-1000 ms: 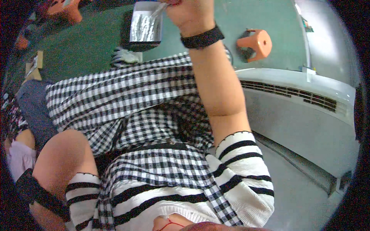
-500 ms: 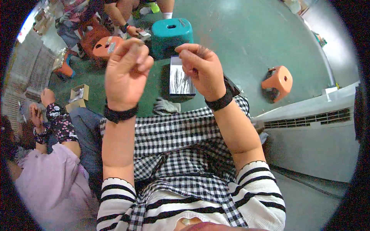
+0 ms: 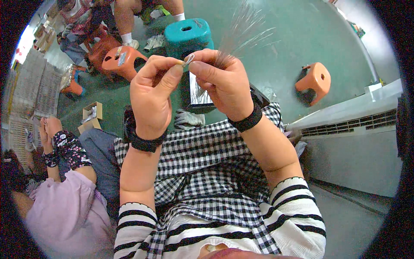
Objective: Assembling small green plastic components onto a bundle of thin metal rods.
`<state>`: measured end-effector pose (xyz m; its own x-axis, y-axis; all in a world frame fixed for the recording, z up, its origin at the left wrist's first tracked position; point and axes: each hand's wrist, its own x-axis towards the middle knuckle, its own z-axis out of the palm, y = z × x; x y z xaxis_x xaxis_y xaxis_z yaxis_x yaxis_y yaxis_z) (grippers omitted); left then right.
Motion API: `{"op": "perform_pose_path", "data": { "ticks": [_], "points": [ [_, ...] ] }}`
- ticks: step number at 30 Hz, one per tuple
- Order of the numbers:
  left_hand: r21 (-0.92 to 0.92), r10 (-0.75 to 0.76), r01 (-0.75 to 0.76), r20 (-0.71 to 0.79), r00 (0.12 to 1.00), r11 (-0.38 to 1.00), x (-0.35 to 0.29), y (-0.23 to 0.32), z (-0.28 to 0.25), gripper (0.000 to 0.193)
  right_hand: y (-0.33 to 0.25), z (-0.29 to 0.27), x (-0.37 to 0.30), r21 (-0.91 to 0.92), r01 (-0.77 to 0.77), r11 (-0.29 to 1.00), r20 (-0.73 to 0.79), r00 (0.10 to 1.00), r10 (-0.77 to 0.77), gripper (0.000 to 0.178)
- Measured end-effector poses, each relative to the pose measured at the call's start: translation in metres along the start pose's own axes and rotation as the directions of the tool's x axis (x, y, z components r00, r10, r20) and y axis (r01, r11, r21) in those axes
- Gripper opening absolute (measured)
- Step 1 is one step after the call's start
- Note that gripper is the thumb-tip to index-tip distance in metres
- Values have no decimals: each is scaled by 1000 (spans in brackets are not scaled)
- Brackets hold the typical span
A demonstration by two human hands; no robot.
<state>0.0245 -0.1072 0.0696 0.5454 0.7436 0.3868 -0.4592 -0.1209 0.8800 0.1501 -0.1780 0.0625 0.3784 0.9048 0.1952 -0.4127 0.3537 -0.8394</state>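
Observation:
My right hand is closed round a bundle of thin, wire-like strands that fans out beyond its knuckles, away from me. A small pale loop shows at the fingertips, between the two hands. Thumb and forefinger of my left hand pinch at this loop from the other side. Whether the loop belongs to the strands is hidden by the fingers. Partly covered by my right hand, a dark-edged box with a white inside and more strands lies below. A grey glove rests beside the checked apron on my lap.
Beyond my hands stands a teal stool, with an orange stool to its left and another orange stool at the right. A small cardboard box and a co-worker in lilac are on my left. A grey vented unit stands at right.
My hands have come together from apart, and a pale loop now shows between their fingertips. The strands fan out clearly from my right hand. The far co-worker's hand has left the view beside the teal stool.

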Motion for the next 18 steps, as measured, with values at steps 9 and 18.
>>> {"op": "perform_pose_path", "data": {
  "ticks": [9,18],
  "points": [
    [423,96,-80,-15,995,902,-5,-1,4,9,0,3,-5,-3,66,998,-29,997,-66,13],
    [274,660,-726,303,687,630,-35,51,18,17,5,-39,25,248,60,967,-221,975,-4,15]
  ]
}}
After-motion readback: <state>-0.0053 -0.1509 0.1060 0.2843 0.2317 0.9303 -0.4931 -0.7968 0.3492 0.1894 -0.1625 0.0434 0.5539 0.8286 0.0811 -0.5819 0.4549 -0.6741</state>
